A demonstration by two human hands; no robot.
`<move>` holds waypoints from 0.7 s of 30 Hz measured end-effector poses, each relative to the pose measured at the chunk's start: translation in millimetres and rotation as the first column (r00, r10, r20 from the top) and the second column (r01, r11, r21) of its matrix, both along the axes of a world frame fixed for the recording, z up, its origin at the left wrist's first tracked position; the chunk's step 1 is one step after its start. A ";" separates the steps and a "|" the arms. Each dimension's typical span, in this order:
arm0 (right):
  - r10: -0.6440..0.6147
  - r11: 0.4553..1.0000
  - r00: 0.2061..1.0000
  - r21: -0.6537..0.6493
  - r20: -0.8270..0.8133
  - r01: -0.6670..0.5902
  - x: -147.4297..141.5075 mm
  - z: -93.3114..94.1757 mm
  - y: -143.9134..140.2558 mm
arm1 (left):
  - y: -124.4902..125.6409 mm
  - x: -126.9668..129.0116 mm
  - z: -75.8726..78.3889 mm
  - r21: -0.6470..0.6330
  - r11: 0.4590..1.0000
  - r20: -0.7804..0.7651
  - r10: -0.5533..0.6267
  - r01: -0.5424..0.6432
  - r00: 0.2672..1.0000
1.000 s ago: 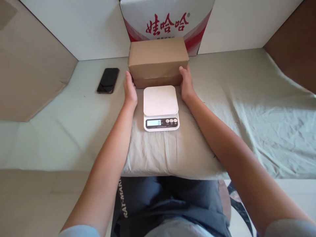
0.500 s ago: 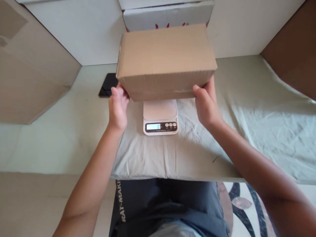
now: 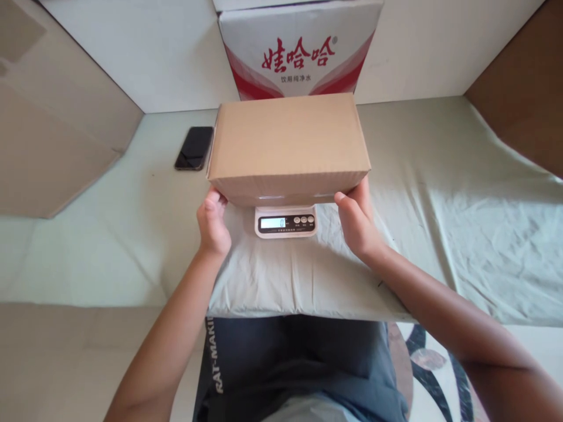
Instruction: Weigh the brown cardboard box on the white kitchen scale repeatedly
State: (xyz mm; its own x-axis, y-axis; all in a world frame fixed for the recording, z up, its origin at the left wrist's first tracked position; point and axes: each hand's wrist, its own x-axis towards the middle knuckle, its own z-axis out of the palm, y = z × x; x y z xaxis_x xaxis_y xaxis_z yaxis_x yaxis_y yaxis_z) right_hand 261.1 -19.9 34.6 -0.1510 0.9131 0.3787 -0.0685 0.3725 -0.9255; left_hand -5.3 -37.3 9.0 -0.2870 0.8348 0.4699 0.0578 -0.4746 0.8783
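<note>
Phone (image 3: 194, 148) near box (image 3: 288, 138), white carton (image 3: 301, 53) behind.

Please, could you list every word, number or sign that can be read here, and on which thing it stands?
"娃哈哈", with "®": carton.
"饮用纯净水": carton, below the large red characters.
"0": display of the scale.
"RAT-MAKI", cut off at the edge of the cloth: dark clothes.
Too small to read: the print around the scale's display and buttons.
</note>
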 end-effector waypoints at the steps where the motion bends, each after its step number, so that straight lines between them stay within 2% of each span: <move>1: 0.003 1.000 1.000 -0.002 0.006 -0.003 0.2 -0.6 -0.1 | -0.5 -0.6 -0.6 -0.003 1.000 0.003 0.003 -0.003 1.000; 15: -0.008 1.000 0.998 0.003 0.063 0.008 1.0 -3.8 3.8 | 1.8 2.0 -5.0 -0.006 1.000 0.014 -0.022 0.022 1.000; 21: -0.005 1.000 1.000 -0.003 0.022 0.005 1.7 -4.1 5.2 | 0.2 3.1 -3.5 -0.035 0.999 0.012 -0.015 0.015 1.000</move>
State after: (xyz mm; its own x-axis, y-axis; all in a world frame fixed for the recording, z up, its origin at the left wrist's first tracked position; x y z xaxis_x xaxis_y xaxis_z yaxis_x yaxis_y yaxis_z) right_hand 262.8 -14.7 30.5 -0.1546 0.9150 0.3726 -0.0463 0.3700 -0.9279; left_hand -2.2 -37.1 5.4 -0.2793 0.8551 0.4368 0.0406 -0.4440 0.8951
